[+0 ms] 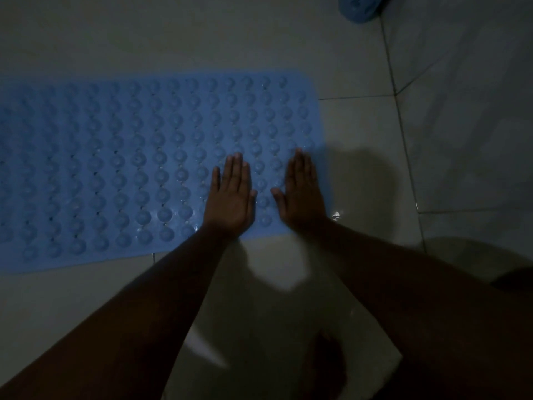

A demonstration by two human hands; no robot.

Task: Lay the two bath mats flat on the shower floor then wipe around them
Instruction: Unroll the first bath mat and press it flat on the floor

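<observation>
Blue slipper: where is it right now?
Head view, top right corner: blue slipper on the tiled floor, cut off by the frame, beyond the blue bath mat.

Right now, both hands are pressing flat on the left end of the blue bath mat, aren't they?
Not quite: the head view shows the left hand and right hand pressing flat on the right end of the blue bath mat, near its edge.
</observation>
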